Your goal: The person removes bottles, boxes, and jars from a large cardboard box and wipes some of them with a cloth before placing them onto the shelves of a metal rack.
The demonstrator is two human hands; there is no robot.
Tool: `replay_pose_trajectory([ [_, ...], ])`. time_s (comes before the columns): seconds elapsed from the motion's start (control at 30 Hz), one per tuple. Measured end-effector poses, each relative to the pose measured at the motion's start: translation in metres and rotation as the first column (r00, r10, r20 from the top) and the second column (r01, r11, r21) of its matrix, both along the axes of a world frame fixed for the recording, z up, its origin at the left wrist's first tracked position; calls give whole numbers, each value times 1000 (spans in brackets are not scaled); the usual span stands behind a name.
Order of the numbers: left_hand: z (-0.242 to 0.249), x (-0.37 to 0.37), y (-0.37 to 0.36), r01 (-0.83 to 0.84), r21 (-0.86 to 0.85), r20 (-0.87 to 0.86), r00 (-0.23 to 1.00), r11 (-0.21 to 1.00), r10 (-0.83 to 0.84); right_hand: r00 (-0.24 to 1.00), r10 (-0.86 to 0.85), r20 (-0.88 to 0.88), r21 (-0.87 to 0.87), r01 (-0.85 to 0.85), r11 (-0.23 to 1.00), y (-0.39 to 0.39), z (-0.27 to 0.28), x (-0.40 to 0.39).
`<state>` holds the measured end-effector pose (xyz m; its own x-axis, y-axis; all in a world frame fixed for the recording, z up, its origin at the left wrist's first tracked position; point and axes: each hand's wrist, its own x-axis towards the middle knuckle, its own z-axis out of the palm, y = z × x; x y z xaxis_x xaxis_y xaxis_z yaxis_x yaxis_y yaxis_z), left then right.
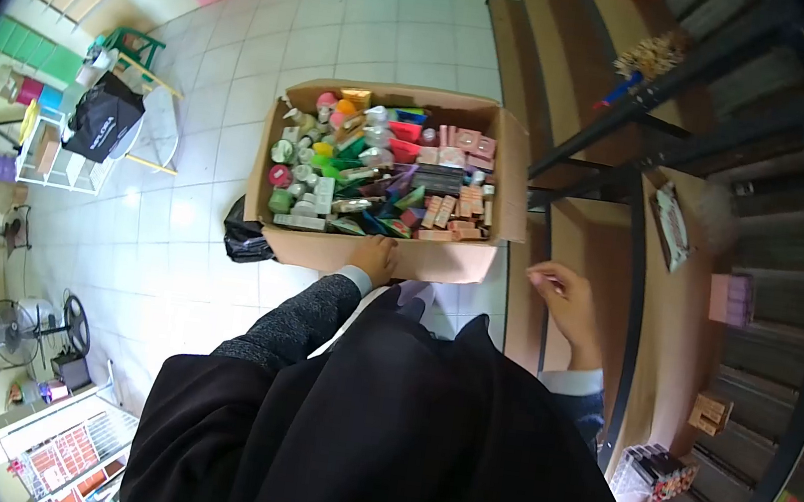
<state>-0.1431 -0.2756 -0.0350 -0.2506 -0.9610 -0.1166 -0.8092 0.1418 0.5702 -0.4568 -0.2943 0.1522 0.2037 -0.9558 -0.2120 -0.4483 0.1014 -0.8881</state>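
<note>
A large open cardboard box [317,251] is in front of me, packed with small cosmetics. White and clear bottles [376,133] and green-capped jars [280,201] fill its left and middle. On its right side are pink boxes [470,146] and orange-and-white small cartons [442,213]. My left hand [374,260] is at the near side of the box, fingers bent over its near edge and flap. To the right of the box, my right hand [564,306] hovers by the brown shelf, fingers loosely curled and apart, with nothing visible in them.
Tiered brown shelves [588,249] with black metal frames run along my right. They carry a white packet [671,224], a pink box [730,298] and a rack of small tubes [661,473]. A black plastic bag [248,237] lies left of the box. Farther left are a white table [158,126] and a fan [14,332].
</note>
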Motion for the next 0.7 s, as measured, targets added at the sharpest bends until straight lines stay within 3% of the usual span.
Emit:
replay_pose_trajectory([
  [0.07, 5, 29, -4, -3, 127, 222, 975, 992, -25, 998, 59, 12, 84, -60, 995, -19, -36, 29],
  [0.2, -14, 72, -6, -45, 56, 265, 964, 997, 28, 984, 177, -17, 142, -173, 975, -47, -89, 79],
  [0.37, -32, 101, -15, -64, 70, 191, 980, 995, 50, 964, 265, 6, 174, -262, 949, -55, -158, 118],
  [0.47, -23, 109, -24, -195, 16, 141, 971, 981, 191, 934, 350, -75, 289, -316, 904, -59, -161, 138],
  [0.63, -30, 129, -47, -240, -42, 90, 966, 970, 243, 886, 441, -142, 323, -379, 867, -65, -200, 146],
  [0.7, -25, 131, -61, -249, -106, 85, 962, 963, 258, 903, 418, -97, 260, -382, 887, -69, -211, 147],
])
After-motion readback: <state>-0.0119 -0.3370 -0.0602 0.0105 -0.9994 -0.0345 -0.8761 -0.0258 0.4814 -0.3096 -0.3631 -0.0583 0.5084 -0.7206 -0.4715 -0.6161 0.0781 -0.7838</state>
